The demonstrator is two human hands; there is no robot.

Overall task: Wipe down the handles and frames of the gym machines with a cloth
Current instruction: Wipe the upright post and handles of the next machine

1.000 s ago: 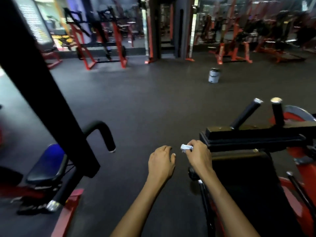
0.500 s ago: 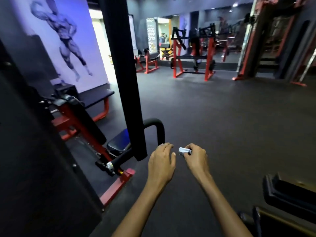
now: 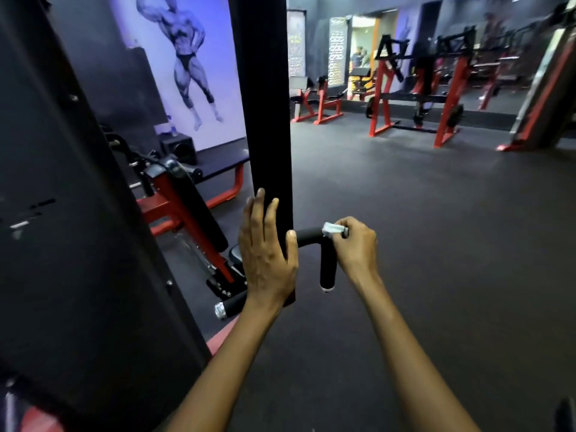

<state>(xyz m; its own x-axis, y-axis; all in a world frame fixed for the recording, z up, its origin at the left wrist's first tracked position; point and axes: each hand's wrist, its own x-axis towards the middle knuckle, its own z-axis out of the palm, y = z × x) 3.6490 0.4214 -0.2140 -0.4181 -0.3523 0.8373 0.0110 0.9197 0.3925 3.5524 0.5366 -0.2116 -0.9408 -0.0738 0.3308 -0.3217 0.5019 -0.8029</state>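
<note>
Left hand (image 3: 266, 258) lies flat, fingers straight, against the black upright frame post (image 3: 260, 104); at its 3 o'clock, right hand (image 3: 353, 246) pinches a small white folded cloth (image 3: 333, 229) on the curved black foam handle (image 3: 324, 257).

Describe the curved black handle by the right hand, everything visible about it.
The curved black handle is a bent bar that looks foam-padded and matte. It comes out from behind the black upright post, runs right, then bends down to a pale end cap. The right hand presses a small white cloth against the bend. The left hand rests on the post, its thumb next to the handle's start.
</note>
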